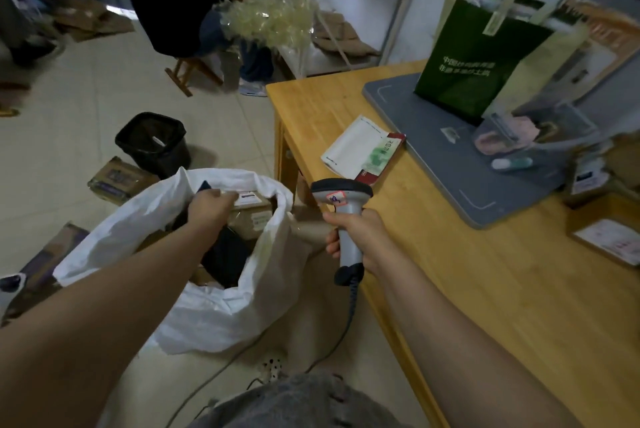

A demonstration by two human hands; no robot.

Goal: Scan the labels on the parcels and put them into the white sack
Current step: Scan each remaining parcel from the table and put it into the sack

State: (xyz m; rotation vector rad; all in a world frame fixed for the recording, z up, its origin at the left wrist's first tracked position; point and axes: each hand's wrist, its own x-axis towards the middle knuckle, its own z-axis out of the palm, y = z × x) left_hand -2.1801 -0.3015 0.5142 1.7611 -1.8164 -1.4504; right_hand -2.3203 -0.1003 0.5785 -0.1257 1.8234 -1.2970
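Observation:
The white sack [214,310] stands open on the floor left of the wooden table [485,289]. My left hand [209,208] reaches into its mouth and grips a parcel [247,198] with a white label; brown boxes and a dark parcel [225,256] lie inside. My right hand [356,237] grips the handle of a grey barcode scanner [341,192], held upright at the table's left edge, its cable hanging to the floor. A white flat parcel [353,145] with a red and green packet beside it lies on the table. Boxed parcels [609,237] sit at the right edge.
A grey mat [433,150] carries a green paper bag [474,57] and a clear plastic bag. A black bin [152,142] and cardboard boxes [117,178] stand on the floor. A seated person [180,2] works at the back. A power strip [272,363] lies near my knee.

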